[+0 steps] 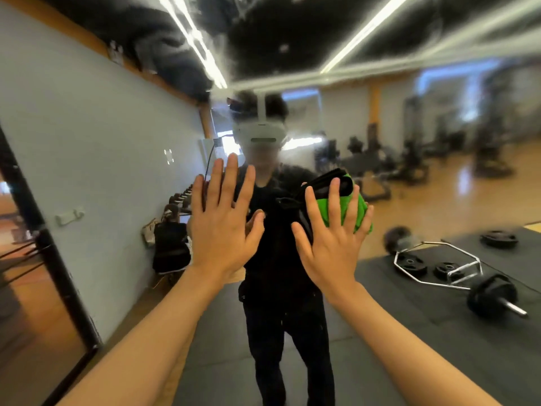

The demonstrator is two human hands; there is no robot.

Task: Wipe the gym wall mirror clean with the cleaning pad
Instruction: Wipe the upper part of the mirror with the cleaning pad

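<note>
Risk, as I judge it: my right hand (330, 244) presses the green cleaning pad (348, 206) flat on the mirror (409, 177) with spread fingers, no clasp, my left hand (222, 230) lies open-palmed beside it, so the pad may slide out and drop, and the bare palm may smear the glass.

Two hands (222, 230), one cleaning pad (341, 203), one mirror (409, 142)
</note>
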